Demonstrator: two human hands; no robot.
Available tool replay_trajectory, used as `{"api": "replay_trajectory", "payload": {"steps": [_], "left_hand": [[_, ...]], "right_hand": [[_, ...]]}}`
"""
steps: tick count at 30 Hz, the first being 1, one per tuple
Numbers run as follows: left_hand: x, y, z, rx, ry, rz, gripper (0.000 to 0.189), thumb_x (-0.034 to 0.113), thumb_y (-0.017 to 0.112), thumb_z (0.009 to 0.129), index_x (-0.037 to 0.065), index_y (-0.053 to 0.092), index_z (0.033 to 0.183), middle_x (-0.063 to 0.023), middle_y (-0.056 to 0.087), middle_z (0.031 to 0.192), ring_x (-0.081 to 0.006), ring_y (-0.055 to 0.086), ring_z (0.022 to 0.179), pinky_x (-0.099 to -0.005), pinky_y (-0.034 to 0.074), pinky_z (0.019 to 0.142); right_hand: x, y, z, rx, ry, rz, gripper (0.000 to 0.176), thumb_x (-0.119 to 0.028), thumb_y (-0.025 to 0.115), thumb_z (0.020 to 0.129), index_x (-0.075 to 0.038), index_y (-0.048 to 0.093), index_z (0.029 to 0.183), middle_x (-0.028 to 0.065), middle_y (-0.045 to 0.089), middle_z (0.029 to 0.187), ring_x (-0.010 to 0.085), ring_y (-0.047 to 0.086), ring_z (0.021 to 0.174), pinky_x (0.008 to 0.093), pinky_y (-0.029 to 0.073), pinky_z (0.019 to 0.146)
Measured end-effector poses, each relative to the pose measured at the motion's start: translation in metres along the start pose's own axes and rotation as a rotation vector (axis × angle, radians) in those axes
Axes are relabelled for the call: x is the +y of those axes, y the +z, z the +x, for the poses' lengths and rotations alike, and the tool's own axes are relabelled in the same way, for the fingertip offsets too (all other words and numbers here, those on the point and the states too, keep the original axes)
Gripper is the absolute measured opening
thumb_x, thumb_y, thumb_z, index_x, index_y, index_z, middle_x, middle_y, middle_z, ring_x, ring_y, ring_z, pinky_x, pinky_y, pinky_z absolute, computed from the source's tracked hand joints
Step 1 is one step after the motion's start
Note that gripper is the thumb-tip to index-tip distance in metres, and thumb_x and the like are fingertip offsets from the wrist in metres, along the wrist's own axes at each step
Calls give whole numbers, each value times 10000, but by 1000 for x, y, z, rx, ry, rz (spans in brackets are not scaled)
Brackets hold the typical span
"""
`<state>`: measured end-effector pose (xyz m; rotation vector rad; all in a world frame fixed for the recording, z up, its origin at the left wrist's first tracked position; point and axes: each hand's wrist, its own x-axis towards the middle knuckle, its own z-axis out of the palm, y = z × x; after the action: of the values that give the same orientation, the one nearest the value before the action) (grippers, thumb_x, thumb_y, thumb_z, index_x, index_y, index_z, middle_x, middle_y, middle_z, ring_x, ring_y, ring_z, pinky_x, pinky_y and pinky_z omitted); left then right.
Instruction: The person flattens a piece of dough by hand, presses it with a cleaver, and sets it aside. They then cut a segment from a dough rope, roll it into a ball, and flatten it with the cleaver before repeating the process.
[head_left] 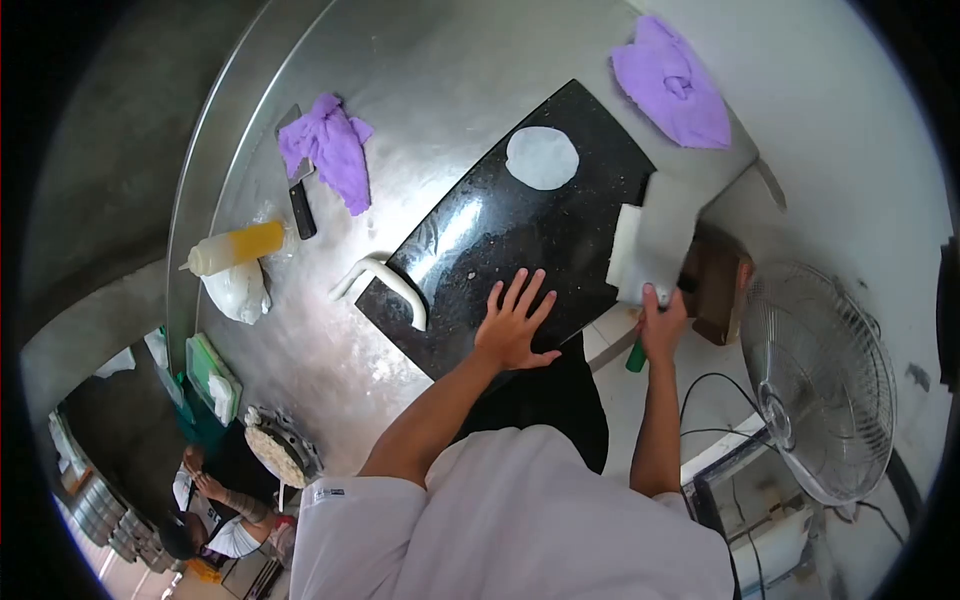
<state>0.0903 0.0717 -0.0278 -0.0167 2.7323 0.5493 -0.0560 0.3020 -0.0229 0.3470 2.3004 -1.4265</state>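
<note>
My left hand (517, 325) lies palm down with its fingers spread on the near edge of a shiny black board (490, 240). My right hand (661, 325) is wrapped round the green handle of a broad-bladed cleaver (664, 235), at the board's right edge. Beside the blade and partly behind it is a white pad-like piece (624, 245). A thin white round of dough (542, 158) lies flat near the far end of the board. At the left end, a bent white dough rope (400, 288) runs over the board's edge onto the metal table.
On the metal table (430, 70) are purple cloths (672, 85), a black-handled scraper (302, 208), a squeeze bottle of yellow liquid (240, 248) and a white bundle (238, 292). A fan (820, 385) stands at right, near a brown box (722, 290). Another person (215, 500) is at lower left.
</note>
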Motion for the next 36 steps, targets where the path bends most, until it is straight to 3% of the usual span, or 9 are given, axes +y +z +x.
{"api": "replay_trajectory", "payload": {"steps": [4,8,15,24,27,30,32,34,36], "left_hand": [[-2,14,-5,117,84,-31,964,745,669,737,140,488,1466,-182,245,1668,-386,214,1536,-612,218,1179],[2,22,-6,216,129,-76,926,762,667,741,116,555,1395,-190,294,1640,-399,253,1514,-626,207,1165],[3,19,-10,354,178,-139,795,673,693,732,98,619,1277,-168,327,1632,-366,298,1500,-607,252,1156],[-33,-8,17,783,342,-564,567,308,775,783,45,591,1251,-215,445,1504,-382,435,1379,-521,303,1125],[-17,-52,15,835,467,-489,602,351,764,811,38,573,1288,-211,404,1538,-400,386,1415,-521,284,1137],[18,-25,-25,809,237,-276,675,413,769,817,22,555,1325,-222,350,1566,-402,321,1458,-523,272,1151],[-4,21,-35,527,291,-115,774,470,773,816,10,508,1380,-241,305,1581,-403,264,1489,-531,241,1179],[-7,17,-26,610,234,-341,815,459,778,821,12,455,1421,-256,286,1593,-418,274,1481,-542,209,1202],[-24,15,-2,778,181,-808,706,337,722,915,-6,396,1439,-222,383,1467,-333,449,1301,-464,353,1102]], "right_hand": [[20,11,0,131,-130,397,369,-330,669,995,19,594,1090,35,544,658,120,530,491,301,451,433],[40,0,3,35,143,-125,439,-403,674,990,24,597,1061,33,542,660,121,530,498,301,453,439],[11,-12,-38,99,-100,60,381,-370,661,1008,-17,554,911,39,542,651,128,514,458,298,412,415],[93,-29,-239,263,-1,-8,379,-356,672,1001,-22,549,870,45,536,596,133,521,428,301,408,394],[124,-19,-309,294,95,22,378,-352,675,998,-22,554,860,36,520,560,133,517,413,301,411,391],[148,-1,-344,346,189,83,373,-343,682,993,-28,562,834,29,527,556,129,511,409,298,423,394],[159,7,-362,308,195,29,368,-329,661,1003,-15,565,837,36,529,543,136,507,398,301,405,380],[161,12,-380,287,132,-2,388,-337,699,977,-8,571,816,32,533,543,139,510,400,297,414,391],[154,17,-359,174,88,-128,418,-371,757,928,-15,578,804,27,537,536,124,496,388,288,405,393]]}}
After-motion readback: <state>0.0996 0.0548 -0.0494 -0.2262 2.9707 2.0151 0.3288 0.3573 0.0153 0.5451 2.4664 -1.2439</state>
